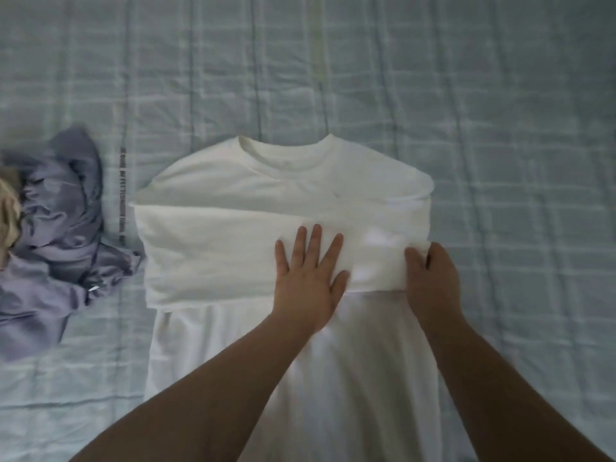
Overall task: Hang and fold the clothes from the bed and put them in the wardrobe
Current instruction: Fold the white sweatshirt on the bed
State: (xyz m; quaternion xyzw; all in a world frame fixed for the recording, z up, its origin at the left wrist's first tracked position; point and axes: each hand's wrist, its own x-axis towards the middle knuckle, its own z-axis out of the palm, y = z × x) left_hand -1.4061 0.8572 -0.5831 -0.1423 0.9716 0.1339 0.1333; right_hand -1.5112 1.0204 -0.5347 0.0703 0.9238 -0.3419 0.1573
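A white long-sleeved shirt (253, 201) lies flat on the bed, collar away from me, with its sleeves folded across the chest. My left hand (310, 278) presses flat on the folded sleeve near the middle, fingers spread. At the shirt's right edge my right hand (433, 278) pinches the end of the folded sleeve. The shirt's lower part runs toward me under my forearms.
A crumpled lavender garment (60, 241) lies at the left of the bed, beside a bit of pale yellowish fabric (8, 211) at the frame edge. The light blue checked bedspread (500, 128) fills the view all around.
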